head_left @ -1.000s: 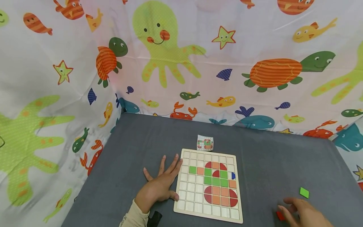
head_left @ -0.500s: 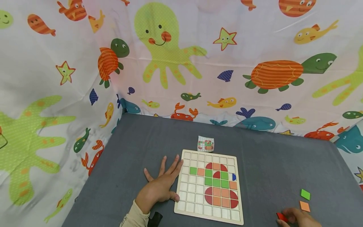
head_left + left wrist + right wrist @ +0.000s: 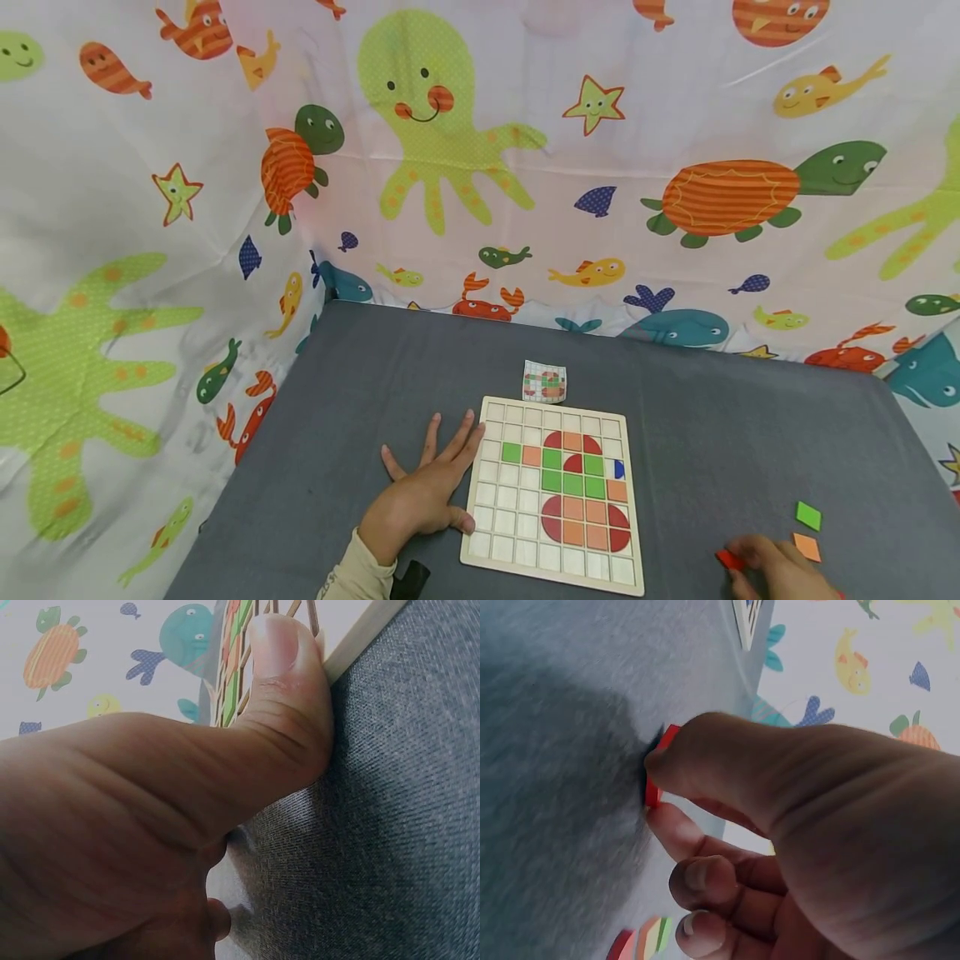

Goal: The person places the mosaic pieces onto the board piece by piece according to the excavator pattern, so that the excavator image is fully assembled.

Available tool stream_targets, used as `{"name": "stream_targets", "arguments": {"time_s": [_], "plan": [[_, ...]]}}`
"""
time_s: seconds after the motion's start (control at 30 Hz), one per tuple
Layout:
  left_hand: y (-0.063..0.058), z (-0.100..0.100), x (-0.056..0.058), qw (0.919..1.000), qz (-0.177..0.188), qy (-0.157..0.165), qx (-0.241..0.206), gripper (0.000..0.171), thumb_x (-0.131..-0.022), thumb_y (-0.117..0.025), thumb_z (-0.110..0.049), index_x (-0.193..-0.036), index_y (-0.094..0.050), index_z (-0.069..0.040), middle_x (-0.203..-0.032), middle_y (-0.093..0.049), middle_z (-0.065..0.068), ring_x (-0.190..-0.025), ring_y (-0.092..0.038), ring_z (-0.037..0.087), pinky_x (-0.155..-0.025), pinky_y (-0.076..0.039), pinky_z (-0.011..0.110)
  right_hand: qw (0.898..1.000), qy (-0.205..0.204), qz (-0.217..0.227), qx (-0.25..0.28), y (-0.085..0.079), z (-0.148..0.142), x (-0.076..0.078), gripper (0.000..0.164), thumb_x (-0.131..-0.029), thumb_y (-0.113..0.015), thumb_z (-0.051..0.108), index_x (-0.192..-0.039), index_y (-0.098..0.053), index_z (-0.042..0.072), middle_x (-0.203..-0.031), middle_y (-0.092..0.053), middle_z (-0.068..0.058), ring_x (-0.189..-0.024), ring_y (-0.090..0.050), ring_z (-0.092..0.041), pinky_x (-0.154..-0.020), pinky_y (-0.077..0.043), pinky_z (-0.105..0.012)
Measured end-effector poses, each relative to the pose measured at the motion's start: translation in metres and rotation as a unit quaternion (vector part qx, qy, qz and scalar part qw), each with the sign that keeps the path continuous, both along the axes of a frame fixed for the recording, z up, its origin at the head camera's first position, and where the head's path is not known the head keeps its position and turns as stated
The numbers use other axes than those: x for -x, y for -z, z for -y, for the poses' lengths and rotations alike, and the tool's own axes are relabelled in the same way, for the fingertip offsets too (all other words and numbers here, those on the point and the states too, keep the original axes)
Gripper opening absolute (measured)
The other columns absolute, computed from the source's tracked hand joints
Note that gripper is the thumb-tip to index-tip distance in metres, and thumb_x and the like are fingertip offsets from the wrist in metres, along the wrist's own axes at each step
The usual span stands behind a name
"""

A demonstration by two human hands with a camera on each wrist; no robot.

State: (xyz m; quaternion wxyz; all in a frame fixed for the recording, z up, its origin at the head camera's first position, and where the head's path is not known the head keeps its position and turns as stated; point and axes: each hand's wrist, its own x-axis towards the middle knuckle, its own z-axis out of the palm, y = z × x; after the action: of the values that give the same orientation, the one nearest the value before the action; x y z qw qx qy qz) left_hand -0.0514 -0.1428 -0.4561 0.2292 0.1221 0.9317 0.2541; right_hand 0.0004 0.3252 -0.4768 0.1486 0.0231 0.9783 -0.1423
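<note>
A square wooden grid board [image 3: 504, 519] lies on the dark grey cloth, with green, orange, red and blue pieces in some of its cells. My left hand [image 3: 423, 500] rests with fingers spread at the board's left side; in the left wrist view its thumb [image 3: 281, 682] lies over the board's edge. At the lower right, my right hand [image 3: 783, 571] pinches a red tile [image 3: 730, 560] between thumb and index finger. The right wrist view shows this red tile [image 3: 652, 793] tilted, low at the cloth, its middle covered by the thumb.
Beyond the board's far edge lies a small printed card [image 3: 544, 382] with a coloured grid pattern. A green tile [image 3: 808, 516] and an orange tile [image 3: 806, 547] lie beside the right hand, with a red piece [image 3: 841, 595] partly hidden by it. A printed curtain [image 3: 510, 167] stands behind.
My right hand has come down onto the red tile, taken it between the fingers and shifted it slightly left. The orange tile has come into sight. The left hand stays put.
</note>
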Motion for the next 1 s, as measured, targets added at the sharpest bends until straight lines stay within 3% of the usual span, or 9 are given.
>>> {"name": "stream_targets", "arguments": {"time_s": [0.1, 0.23, 0.33, 0.6, 0.77, 0.87, 1.0], "plan": [[0.002, 0.0, 0.0, 1.0, -0.01, 0.0, 0.001, 0.137, -0.069, -0.092, -0.042, -0.171, 0.0, -0.042, -0.177, 0.011, -0.016, -0.16, 0.024, 0.035, -0.092, 0.027, 0.091, 1.0, -0.02, 0.017, -0.004, -0.007, 0.011, 0.007, 0.028, -0.085, -0.084, 0.02, -0.108, -0.073, 0.006, -0.094, -0.064, -0.002, -0.082, -0.062, -0.018, -0.068, -0.056, -0.044], [0.007, 0.001, 0.0, 0.9999, -0.014, -0.001, -0.003, 0.138, -0.069, -0.093, -0.043, -0.171, 0.001, -0.043, -0.177, 0.012, -0.017, -0.16, 0.025, 0.034, -0.091, 0.029, 0.09, 0.998, -0.05, 0.042, -0.005, -0.02, 0.028, 0.018, 0.032, -0.087, -0.084, 0.021, -0.115, -0.075, 0.007, -0.098, -0.063, -0.003, -0.08, -0.057, -0.016, -0.065, -0.054, -0.036], [0.009, 0.001, 0.001, 0.9999, -0.014, -0.001, -0.005, 0.138, -0.069, -0.093, -0.043, -0.171, 0.0, -0.042, -0.177, 0.011, -0.016, -0.16, 0.025, 0.035, -0.091, 0.029, 0.09, 0.996, -0.079, 0.035, -0.007, -0.03, 0.041, 0.024, 0.033, -0.088, -0.084, 0.021, -0.117, -0.076, 0.007, -0.099, -0.062, -0.003, -0.077, -0.054, -0.015, -0.061, -0.052, -0.031], [0.003, 0.0, -0.001, 1.0, -0.009, 0.002, -0.002, 0.137, -0.069, -0.094, -0.039, -0.171, -0.001, -0.041, -0.178, 0.01, -0.014, -0.16, 0.024, 0.036, -0.091, 0.028, 0.09, 0.987, -0.152, -0.05, -0.011, -0.054, 0.076, 0.032, 0.028, -0.086, -0.089, 0.023, -0.111, -0.077, 0.022, -0.103, -0.061, 0.005, -0.079, -0.054, -0.008, -0.064, -0.056, -0.026], [0.002, 0.001, -0.001, 0.9999, -0.015, 0.004, 0.002, 0.138, -0.069, -0.094, -0.039, -0.171, -0.003, -0.041, -0.178, 0.009, -0.014, -0.16, 0.024, 0.036, -0.09, 0.026, 0.092, 0.979, -0.188, -0.08, -0.004, -0.064, 0.099, 0.039, 0.031, -0.084, -0.091, 0.025, -0.111, -0.077, 0.025, -0.103, -0.062, 0.008, -0.079, -0.055, -0.005, -0.066, -0.058, -0.023], [0.002, 0.0, -0.001, 0.9999, -0.014, 0.003, 0.003, 0.138, -0.07, -0.094, -0.04, -0.171, -0.001, -0.041, -0.178, 0.01, -0.014, -0.16, 0.024, 0.035, -0.091, 0.027, 0.091, 0.971, -0.214, -0.104, 0.001, -0.069, 0.114, 0.044, 0.032, -0.083, -0.092, 0.025, -0.112, -0.078, 0.024, -0.103, -0.063, 0.007, -0.078, -0.054, -0.004, -0.065, -0.056, -0.021], [0.01, 0.002, 0.0, 0.9998, -0.019, 0.003, -0.004, 0.138, -0.07, -0.094, -0.041, -0.171, 0.001, -0.042, -0.177, 0.012, -0.016, -0.16, 0.026, 0.034, -0.09, 0.029, 0.09, 0.954, -0.26, -0.151, 0.008, -0.075, 0.134, 0.051, 0.035, -0.081, -0.094, 0.023, -0.11, -0.077, 0.022, -0.103, -0.064, 0.006, -0.077, -0.054, -0.003, -0.064, -0.055, -0.019]]}}
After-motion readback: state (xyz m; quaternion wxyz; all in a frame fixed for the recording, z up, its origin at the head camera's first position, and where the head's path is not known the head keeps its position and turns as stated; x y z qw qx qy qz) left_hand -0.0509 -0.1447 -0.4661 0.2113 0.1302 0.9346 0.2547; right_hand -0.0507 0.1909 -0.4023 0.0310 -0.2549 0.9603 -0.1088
